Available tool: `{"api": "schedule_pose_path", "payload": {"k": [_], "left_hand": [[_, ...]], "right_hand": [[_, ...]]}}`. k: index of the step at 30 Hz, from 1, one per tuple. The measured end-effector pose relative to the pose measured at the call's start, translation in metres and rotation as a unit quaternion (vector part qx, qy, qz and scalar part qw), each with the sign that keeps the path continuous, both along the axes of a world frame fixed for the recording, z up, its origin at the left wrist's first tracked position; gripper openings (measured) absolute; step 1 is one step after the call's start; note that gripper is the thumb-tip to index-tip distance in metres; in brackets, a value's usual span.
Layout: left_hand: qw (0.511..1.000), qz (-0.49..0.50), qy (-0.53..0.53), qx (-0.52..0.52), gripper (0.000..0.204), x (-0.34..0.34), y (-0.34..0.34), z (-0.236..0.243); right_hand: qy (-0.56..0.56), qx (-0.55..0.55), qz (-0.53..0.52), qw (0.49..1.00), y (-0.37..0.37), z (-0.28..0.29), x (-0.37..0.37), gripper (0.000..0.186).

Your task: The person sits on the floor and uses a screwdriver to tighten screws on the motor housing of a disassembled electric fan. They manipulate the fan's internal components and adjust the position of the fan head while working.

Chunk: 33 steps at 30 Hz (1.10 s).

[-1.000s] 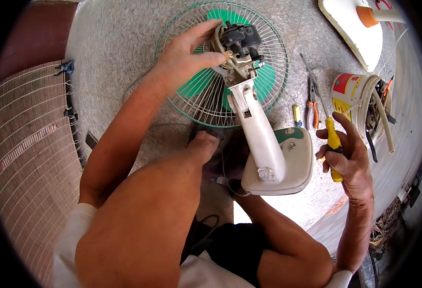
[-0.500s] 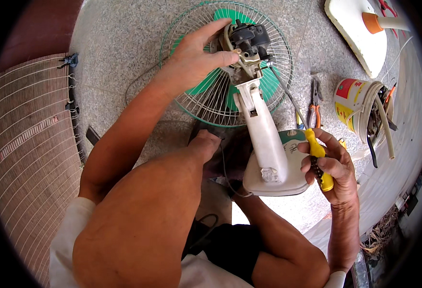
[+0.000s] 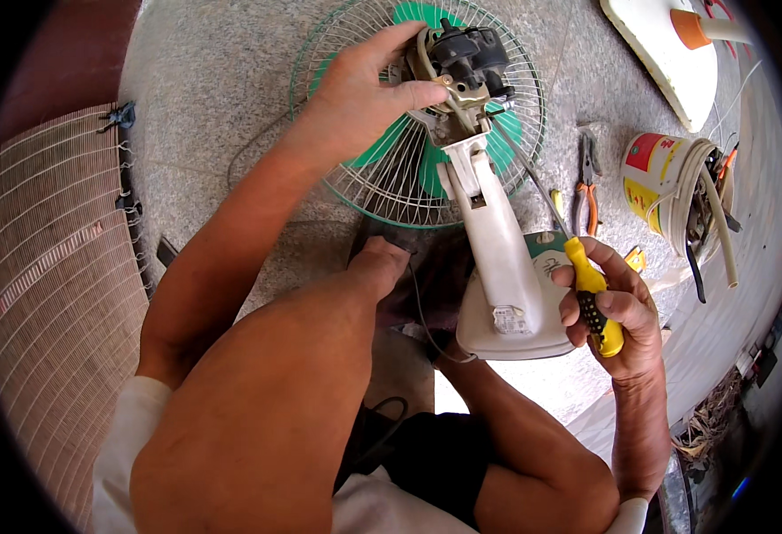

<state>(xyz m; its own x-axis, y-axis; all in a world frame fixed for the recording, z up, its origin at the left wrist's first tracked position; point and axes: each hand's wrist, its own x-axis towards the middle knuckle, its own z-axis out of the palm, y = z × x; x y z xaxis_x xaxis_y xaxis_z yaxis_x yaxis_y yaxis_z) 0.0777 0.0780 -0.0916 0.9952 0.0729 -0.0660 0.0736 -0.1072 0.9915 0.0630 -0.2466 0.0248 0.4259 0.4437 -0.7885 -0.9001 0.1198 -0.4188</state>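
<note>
A white electric fan (image 3: 496, 245) lies in front of me, its green blades inside a round wire cage (image 3: 364, 200). The rear cover is off, so the dark motor (image 3: 471, 55) shows. My left hand (image 3: 360, 98) is closed round the motor's metal housing, thumb on the near side and fingers over the far side. In my right hand (image 3: 618, 311) is a screwdriver (image 3: 591, 280) with a yellow and black handle. Its long shaft slants up to the left, and the tip meets the side of the neck just below the motor.
Pliers (image 3: 585, 191) with orange handles lie on the stone floor right of the fan. Beyond them a white bucket (image 3: 653, 182) of tools lies tipped. A white board-like piece (image 3: 667, 62) is at the upper right. A slatted mat (image 3: 52, 267) covers the left side.
The fan and both hands appear shifted slightly in the picture. My left hand keeps its hold on the motor, and the screwdriver stays at the neck with its handle turned a little.
</note>
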Motion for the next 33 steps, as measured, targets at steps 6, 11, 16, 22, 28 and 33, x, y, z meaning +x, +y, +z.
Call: {"api": "schedule_pose_path", "payload": {"k": [6, 11, 16, 22, 28, 33], "left_hand": [[1.000, 0.006, 0.006, 0.030, 0.065, 0.001, 0.000, 0.004], [0.998, -0.009, 0.042, 0.041, 0.064, 0.008, -0.005, 0.014], [0.999, -0.005, 0.042, 0.021, 0.064, 0.020, -0.019, 0.015], [0.996, -0.019, 0.060, 0.068, 0.067, 0.030, -0.035, 0.033], [0.997, -0.006, 0.028, 0.075, 0.066, 0.030, -0.036, 0.029], [0.998, 0.000, -0.007, 0.067, 0.061, 0.029, -0.035, 0.019]], "right_hand": [[0.007, 0.009, -0.011, 1.000, 0.001, -0.001, -0.001, 0.069], [-0.001, 0.002, -0.020, 1.000, 0.000, 0.002, -0.001, 0.069], [0.000, 0.008, -0.039, 0.999, -0.002, 0.003, 0.004, 0.067], [0.004, 0.000, -0.042, 0.999, -0.008, -0.001, 0.007, 0.064], [0.002, -0.001, -0.041, 0.999, -0.013, -0.006, 0.007, 0.063], [-0.008, -0.010, -0.045, 0.999, -0.014, -0.007, 0.008, 0.063]]}}
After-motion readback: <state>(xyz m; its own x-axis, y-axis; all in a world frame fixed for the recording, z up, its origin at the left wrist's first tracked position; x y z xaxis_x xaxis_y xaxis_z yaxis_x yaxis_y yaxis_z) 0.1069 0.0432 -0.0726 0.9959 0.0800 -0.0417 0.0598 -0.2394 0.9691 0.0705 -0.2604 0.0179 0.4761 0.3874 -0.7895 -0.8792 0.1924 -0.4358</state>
